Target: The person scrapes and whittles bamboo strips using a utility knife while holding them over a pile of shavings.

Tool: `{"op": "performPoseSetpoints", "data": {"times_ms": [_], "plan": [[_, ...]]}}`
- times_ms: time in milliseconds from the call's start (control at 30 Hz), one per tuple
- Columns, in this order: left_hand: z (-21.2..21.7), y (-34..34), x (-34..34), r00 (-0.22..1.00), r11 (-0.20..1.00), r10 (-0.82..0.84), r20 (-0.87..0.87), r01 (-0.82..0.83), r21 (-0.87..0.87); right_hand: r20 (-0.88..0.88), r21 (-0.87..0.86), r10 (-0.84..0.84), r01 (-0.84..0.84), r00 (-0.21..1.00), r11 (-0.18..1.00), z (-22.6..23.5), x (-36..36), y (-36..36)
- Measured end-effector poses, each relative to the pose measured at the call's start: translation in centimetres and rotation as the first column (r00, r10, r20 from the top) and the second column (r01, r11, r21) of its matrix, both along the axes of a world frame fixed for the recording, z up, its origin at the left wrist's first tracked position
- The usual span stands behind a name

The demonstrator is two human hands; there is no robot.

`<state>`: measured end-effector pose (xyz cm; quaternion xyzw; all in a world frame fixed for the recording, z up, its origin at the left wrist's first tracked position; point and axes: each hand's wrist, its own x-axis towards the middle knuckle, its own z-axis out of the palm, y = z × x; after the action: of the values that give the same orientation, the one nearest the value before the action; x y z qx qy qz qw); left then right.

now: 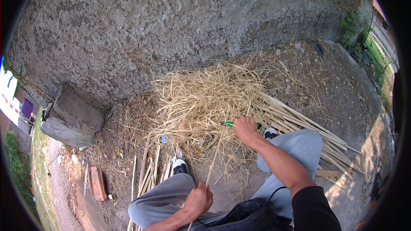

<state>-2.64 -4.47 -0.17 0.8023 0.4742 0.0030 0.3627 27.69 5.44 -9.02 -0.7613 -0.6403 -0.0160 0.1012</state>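
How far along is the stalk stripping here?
Looks done: bare stalks lie stacked at the right, and a straw heap sits by the wall. In hand: the left hand grips a thin stalk while the right hand holds a green-handled tool. Left: more stalks lie by the left foot.

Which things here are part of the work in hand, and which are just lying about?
In use:
right hand gripping a green-handled tool
left hand holding a thin stalk
straw pile
bundle of pale canes

Lying about:
brick
concrete block
black bag
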Motion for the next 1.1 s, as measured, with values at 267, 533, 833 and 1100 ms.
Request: {"op": "performPoseSetpoints", "data": {"times_ms": [267, 533, 833, 1100], "plan": [[-1.0, 0.9, -0.3, 0.999, 0.998, 0.051, -0.02, -0.05, 0.037, -0.196, -0.129, -0.052, 0.027, 0.979, 0.991, 1.8, -2.3, 0.2], [-0.9, 1.1, -0.7, 0.995, 0.992, 0.095, 0.007, -0.095, 0.08, -0.268, -0.256, 0.011, -0.082, 0.963, 0.963, 4.1, -5.7, -1.3], [-1.1, 1.0, 0.1, 1.0, 1.0, -0.006, -0.024, 0.007, 0.025, -0.058, -0.122, -0.084, 0.076, 0.995, 0.99, -2.7, -0.9, 0.9], [-0.9, 0.8, -0.6, 1.0, 0.997, 0.01, -0.016, -0.011, -0.076, -0.124, -0.252, -0.077, 0.044, 0.989, 0.967, -2.5, -1.7, 1.1]]}}
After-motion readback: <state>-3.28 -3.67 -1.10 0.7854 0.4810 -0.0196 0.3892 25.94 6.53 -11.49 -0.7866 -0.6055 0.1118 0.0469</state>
